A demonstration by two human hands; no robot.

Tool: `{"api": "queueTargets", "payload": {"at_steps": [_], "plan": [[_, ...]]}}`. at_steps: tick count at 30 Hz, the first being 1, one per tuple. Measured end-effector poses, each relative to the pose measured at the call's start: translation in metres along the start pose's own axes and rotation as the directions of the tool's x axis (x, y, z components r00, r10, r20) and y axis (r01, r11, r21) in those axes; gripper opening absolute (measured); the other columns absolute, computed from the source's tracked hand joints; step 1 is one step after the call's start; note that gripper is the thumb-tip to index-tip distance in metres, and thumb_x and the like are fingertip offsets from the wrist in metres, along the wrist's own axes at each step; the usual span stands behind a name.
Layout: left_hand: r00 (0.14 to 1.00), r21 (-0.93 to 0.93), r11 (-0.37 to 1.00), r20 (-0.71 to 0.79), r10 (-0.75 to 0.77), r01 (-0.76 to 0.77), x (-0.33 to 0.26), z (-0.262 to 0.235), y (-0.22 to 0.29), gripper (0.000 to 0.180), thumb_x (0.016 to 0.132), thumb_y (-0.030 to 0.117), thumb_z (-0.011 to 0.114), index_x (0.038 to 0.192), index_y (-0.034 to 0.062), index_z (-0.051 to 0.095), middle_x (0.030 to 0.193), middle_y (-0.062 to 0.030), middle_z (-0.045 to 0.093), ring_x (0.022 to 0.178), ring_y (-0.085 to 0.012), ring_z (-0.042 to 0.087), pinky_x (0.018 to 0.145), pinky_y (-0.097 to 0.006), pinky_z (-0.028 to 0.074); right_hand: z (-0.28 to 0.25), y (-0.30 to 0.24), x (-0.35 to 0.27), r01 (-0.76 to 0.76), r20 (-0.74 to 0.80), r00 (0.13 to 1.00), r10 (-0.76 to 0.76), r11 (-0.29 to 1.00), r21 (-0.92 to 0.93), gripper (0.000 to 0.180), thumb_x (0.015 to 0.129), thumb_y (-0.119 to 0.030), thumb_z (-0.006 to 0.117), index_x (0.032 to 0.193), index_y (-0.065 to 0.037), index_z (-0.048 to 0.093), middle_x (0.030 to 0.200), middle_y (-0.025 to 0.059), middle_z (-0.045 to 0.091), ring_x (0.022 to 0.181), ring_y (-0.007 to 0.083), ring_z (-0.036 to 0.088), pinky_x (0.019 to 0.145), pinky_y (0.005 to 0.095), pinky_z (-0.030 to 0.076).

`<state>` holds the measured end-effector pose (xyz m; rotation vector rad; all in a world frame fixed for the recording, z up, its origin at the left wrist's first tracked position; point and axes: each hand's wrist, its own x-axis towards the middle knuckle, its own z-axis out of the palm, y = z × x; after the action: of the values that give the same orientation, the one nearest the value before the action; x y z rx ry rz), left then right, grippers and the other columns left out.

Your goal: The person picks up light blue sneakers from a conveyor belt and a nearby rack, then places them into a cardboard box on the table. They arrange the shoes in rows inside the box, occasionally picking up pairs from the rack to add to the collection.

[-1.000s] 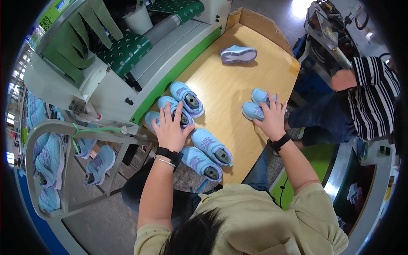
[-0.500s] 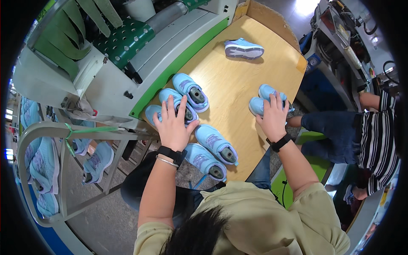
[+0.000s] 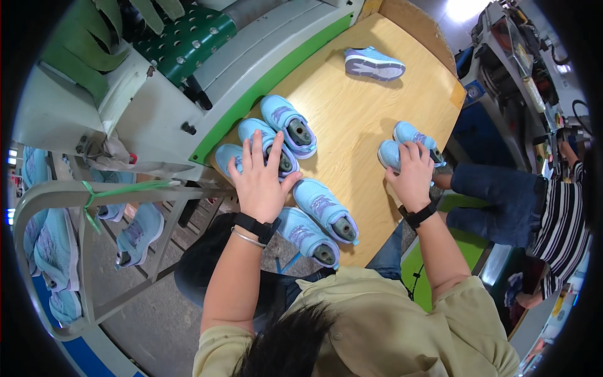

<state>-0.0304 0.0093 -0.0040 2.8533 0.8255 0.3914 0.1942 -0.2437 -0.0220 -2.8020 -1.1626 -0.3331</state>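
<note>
Several light blue shoes with purple laces and dark shoe lasts inside stand on a wooden table (image 3: 352, 135). My left hand (image 3: 262, 182) is spread over the left group, fingers apart across the middle shoe (image 3: 250, 130) and touching the half-covered shoe (image 3: 227, 157). Beyond its fingertips stands another shoe (image 3: 276, 110); two more, a shoe (image 3: 320, 201) and its neighbour (image 3: 301, 229), lie nearer me. At the table's right edge my right hand (image 3: 411, 179) is curled over the nearer shoe (image 3: 389, 152) of a pair, hiding most of it. The farther shoe (image 3: 408, 132) stands beside it.
One shoe (image 3: 375, 65) lies on its side at the far end. A machine with a green perforated roller (image 3: 188, 44) borders the table's left. A metal rack (image 3: 88, 251) holds more shoes. To the right stands a co-worker in a striped top (image 3: 568, 220).
The view has shifted slightly. My right hand's fingers have drawn closer together and curled over the nearer shoe. My left hand stays spread over the left group.
</note>
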Motion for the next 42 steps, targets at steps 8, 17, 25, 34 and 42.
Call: {"api": "queueTargets", "payload": {"at_steps": [8,17,25,34,42], "plan": [[1.000,0.003,1.000,0.023,-0.004,0.004,0.000,-0.001,0.001,0.086,0.083,0.054,0.076,0.157,0.0249,0.043,0.161,-0.0193,0.039,0.145,-0.0397,0.039,0.112,-0.064,0.028,0.000,-0.005,-0.002,-0.026,-0.013,1.000,0.026,1.000,0.008,0.051,0.072,-0.019,0.076,0.119,-0.004,0.066,0.129,0.0085,0.060,0.131,0.0351,0.050,0.101,0.0509,0.042],[1.000,0.021,1.000,-0.014,0.000,0.000,-0.002,0.004,-0.001,0.084,0.085,0.057,0.074,0.156,0.0242,0.044,0.161,-0.0188,0.039,0.145,-0.0399,0.039,0.110,-0.066,0.028,0.002,-0.002,-0.003,0.014,-0.043,0.999,-0.013,1.000,0.015,0.053,0.073,-0.018,0.076,0.122,-0.005,0.065,0.127,0.0088,0.060,0.124,0.0327,0.052,0.100,0.0482,0.043],[1.000,0.004,1.000,-0.019,-0.006,0.007,-0.002,0.005,0.000,0.085,0.085,0.056,0.075,0.156,0.0242,0.044,0.160,-0.0193,0.040,0.145,-0.0403,0.039,0.110,-0.066,0.027,0.004,0.004,-0.004,-0.003,-0.013,1.000,0.004,0.998,0.069,0.056,0.072,-0.017,0.077,0.125,-0.005,0.064,0.127,0.0085,0.059,0.121,0.0318,0.053,0.099,0.0478,0.043],[1.000,0.006,1.000,-0.024,-0.009,0.009,-0.003,0.005,0.000,0.086,0.084,0.055,0.076,0.157,0.0237,0.043,0.161,-0.0192,0.039,0.145,-0.0403,0.039,0.110,-0.067,0.028,0.006,-0.005,-0.005,-0.024,-0.005,1.000,0.024,1.000,-0.009,0.056,0.072,-0.019,0.076,0.124,-0.003,0.063,0.124,0.0082,0.059,0.116,0.0306,0.054,0.097,0.0479,0.042],[1.000,0.010,1.000,-0.024,-0.017,0.017,-0.004,0.005,-0.002,0.086,0.084,0.055,0.076,0.157,0.0243,0.043,0.161,-0.0195,0.039,0.145,-0.0402,0.039,0.110,-0.066,0.028,-0.019,0.014,-0.001,0.040,0.049,0.997,-0.052,0.975,0.216,0.089,0.066,-0.040,0.092,0.143,-0.015,0.057,0.149,0.0182,0.045,0.142,0.0417,0.037,0.114,0.0582,0.032]]}}
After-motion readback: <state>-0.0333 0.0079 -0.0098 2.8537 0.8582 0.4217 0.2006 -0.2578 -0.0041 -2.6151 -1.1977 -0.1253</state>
